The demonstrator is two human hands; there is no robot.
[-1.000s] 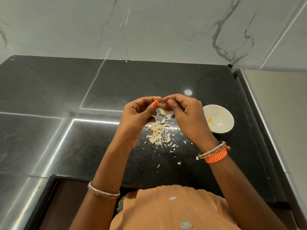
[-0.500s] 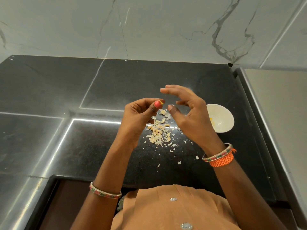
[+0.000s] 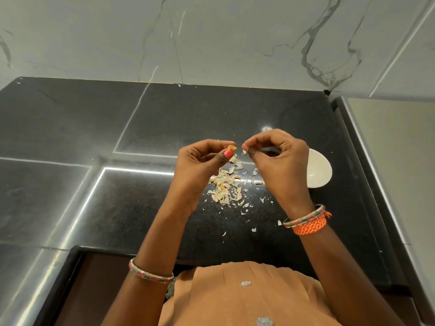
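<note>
My left hand (image 3: 200,161) pinches a small yellowish garlic clove (image 3: 231,147) between thumb and forefinger, held above the black counter. My right hand (image 3: 277,158) is just to the right of it, thumb and forefinger pinching a small white flake of peel (image 3: 244,152). The two hands are a short gap apart. Below them lies a pile of garlic cloves and peels (image 3: 226,187) on the counter. A white bowl (image 3: 320,172) sits to the right, partly hidden behind my right hand.
The black granite counter (image 3: 117,128) runs back to a white marble wall (image 3: 211,38). Loose peel flakes (image 3: 253,229) are scattered toward the front edge. A raised black ledge (image 3: 353,161) borders the counter on the right.
My right hand, which had spread open and lifted away half a second ago, has closed its fingertips on a peel flake beside the clove. My left hand kept holding the clove.
</note>
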